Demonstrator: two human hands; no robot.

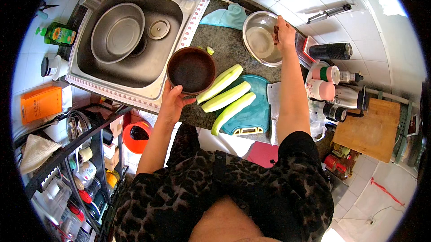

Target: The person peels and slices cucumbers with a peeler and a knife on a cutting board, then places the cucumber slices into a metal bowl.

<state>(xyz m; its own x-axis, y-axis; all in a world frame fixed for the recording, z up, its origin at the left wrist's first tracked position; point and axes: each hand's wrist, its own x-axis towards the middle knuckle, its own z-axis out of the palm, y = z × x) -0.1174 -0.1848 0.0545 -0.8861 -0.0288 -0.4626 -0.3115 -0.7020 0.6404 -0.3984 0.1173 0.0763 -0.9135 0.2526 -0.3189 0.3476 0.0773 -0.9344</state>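
Observation:
My left hand (171, 102) grips a dark brown round bowl (191, 68) by its near side, thumb at the rim. The bowl appears empty and is tilted towards me beside the sink. My right hand (285, 35) is over the right rim of a stainless steel bowl (257, 36), with small dark brown food pieces (276, 35) at its fingers; what they are, I cannot tell. Several peeled pale green gourds (227, 97) lie between the hands, partly on a teal cutting board (252, 114). A cleaver-like metal blade (274, 100) lies along the board's right edge, partly behind my right forearm.
Left is a steel sink (161, 77) with a metal basin (118, 33) inside. A blue cloth (227, 16) and a small green scrap (210, 50) lie on the stone counter (215, 36). Cups (321, 89) and a black flask (330, 51) crowd the right wall.

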